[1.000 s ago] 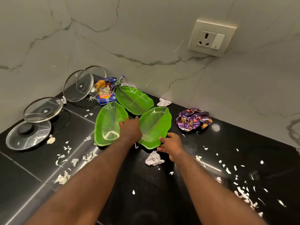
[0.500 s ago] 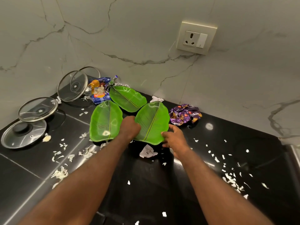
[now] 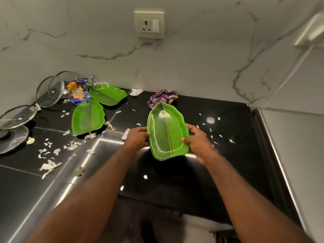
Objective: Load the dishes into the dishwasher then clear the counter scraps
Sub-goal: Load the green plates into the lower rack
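Gripping one green plate (image 3: 167, 134) with left hand (image 3: 137, 139) and right hand (image 3: 199, 142), fingers curled round its side edges, holding it up over the counter (image 3: 228, 146). Barely getting started tbh: leaving second plate (image 3: 88, 118), third plate (image 3: 107, 94), lids (image 3: 50, 91), wrappers (image 3: 162, 99), scraps (image 3: 50, 165) down there.

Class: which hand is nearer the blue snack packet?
Left. The left hand grips the lifted green plate on the side toward the blue snack packet; the right hand grips the opposite edge, farther away.
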